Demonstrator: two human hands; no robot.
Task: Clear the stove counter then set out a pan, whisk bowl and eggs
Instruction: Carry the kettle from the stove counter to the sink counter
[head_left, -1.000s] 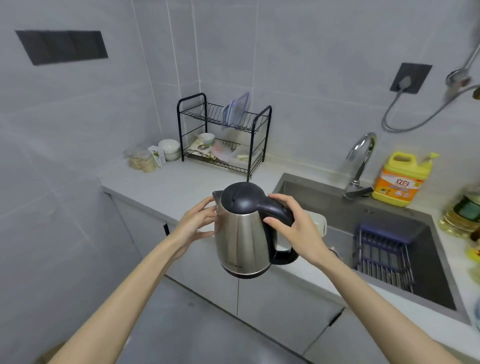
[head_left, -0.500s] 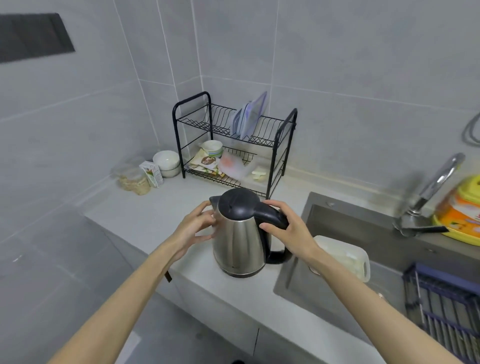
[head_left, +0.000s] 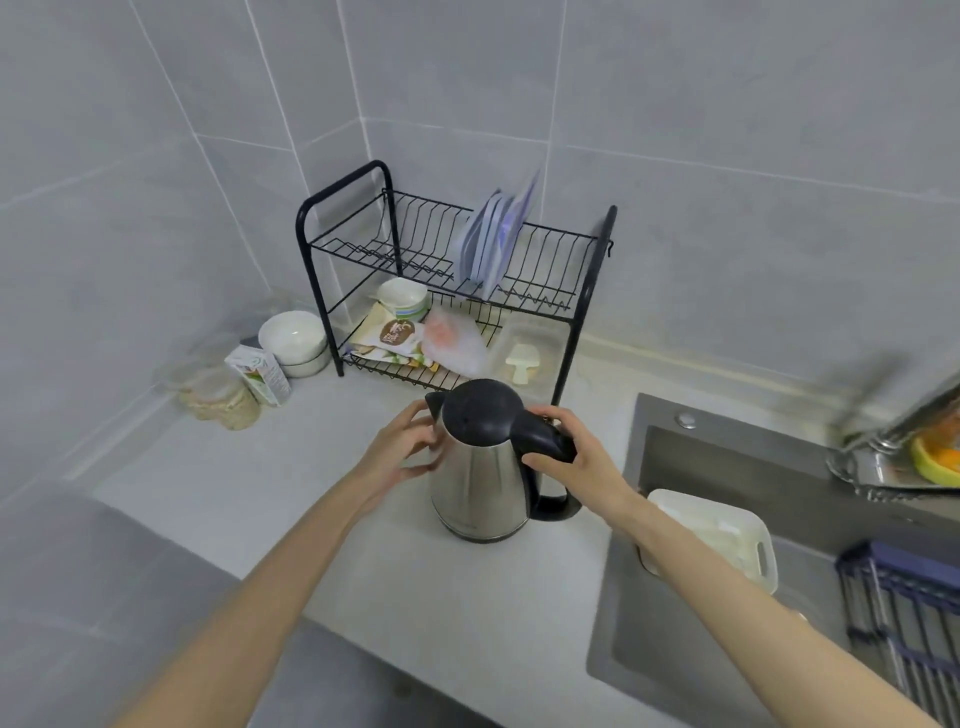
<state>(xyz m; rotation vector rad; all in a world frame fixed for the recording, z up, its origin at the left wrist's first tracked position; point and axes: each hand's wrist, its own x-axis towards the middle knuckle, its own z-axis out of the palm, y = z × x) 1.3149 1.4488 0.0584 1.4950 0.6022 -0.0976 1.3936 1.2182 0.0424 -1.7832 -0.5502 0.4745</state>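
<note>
**Kettle down on the counter, both hands at it**

The grey counter (head_left: 260, 493) runs out from the tiled corner, and the black wire dish rack (head_left: 317, 291) stands at the back of it. The steel sink (head_left: 753, 467) is sunk into the counter to the right of the rack.

The steel kettle (head_left: 483, 478) with its black lid stands upright on the counter just in front of the rack's right end, with the spout pointing toward the rack's left side. The right hand (head_left: 576, 462) is curled round the top of the kettle's black handle, on the side away from the rack's left post. The left hand (head_left: 400, 452) has loose, spread fingers at the kettle's spout side. It is blurred, so actual contact cannot be told.

A white tub (head_left: 727, 530) lies in the sink, forward and to the right of the rack. Pale plates (head_left: 493, 244) lean in the rack's upper tier. On its lower tier are a cup (head_left: 405, 299) and some packets (head_left: 395, 338). Stacked white bowls (head_left: 293, 338) sit just to the left of the rack, with a small carton (head_left: 260, 374) and a clear jar (head_left: 223, 400) further left and nearer the camera.
</note>
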